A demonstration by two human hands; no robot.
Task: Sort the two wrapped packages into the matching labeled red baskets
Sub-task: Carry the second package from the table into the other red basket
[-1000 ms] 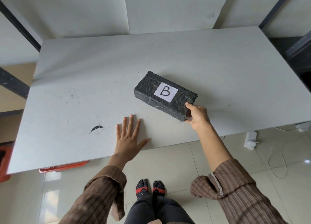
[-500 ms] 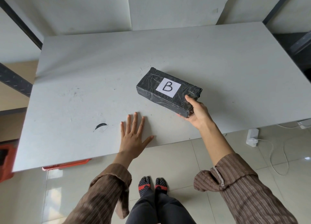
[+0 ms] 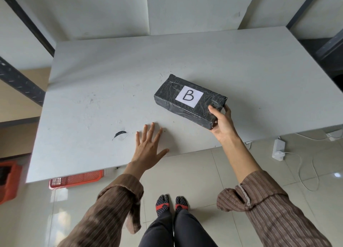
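A black wrapped package [image 3: 172, 96] with a white label reading "B" is near the front middle of the grey table [image 3: 111, 70]. My right hand [image 3: 223, 122] grips its near right end, thumb on top and fingers under and around the end; that end looks slightly raised. My left hand [image 3: 148, 148] lies flat on the table near the front edge, fingers spread, holding nothing. A red basket [image 3: 76, 180] shows partly under the table's front edge, and another red basket [image 3: 9, 180] is at the far left edge. No labels on the baskets are visible. Only one package is in view.
A black scuff mark [image 3: 120, 134] is on the table left of my left hand. A white power adapter [image 3: 277, 149] with cables lies on the tiled floor at the right. Dark metal frame bars run at the left and right. My feet are below the table edge.
My right hand has closed further around the package's end, and the package has shifted slightly up and right. My left hand stays flat on the table.
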